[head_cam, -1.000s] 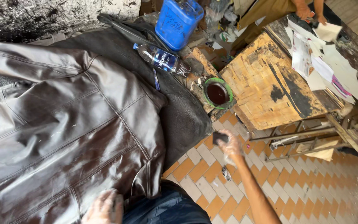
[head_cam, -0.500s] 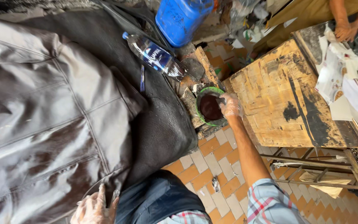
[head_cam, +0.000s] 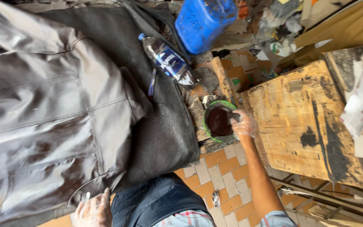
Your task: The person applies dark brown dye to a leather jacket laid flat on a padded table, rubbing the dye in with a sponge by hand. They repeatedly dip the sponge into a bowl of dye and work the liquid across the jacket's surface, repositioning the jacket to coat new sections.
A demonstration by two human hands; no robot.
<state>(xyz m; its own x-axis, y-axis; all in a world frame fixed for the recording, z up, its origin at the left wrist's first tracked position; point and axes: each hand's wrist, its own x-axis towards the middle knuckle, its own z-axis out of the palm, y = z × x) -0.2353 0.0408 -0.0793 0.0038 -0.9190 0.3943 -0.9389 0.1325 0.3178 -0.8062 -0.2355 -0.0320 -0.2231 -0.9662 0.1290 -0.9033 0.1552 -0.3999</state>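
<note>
Orange tiled floor [head_cam: 227, 162] lies open beneath right hand [head_cam: 243, 125] gripping dark pad in bowl [head_cam: 218, 122]; left hand [head_cam: 92, 210] flat, jacket hem [head_cam: 55, 126].

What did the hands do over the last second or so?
The right hand, in a thin clear glove, rose from above the tiled floor to the green-rimmed bowl of dark liquid; its fingers now hold a small dark pad at the bowl's rim. The left hand stayed on the lower edge of the brown leather jacket. The bottle and blue jerrycan lie as before.
</note>
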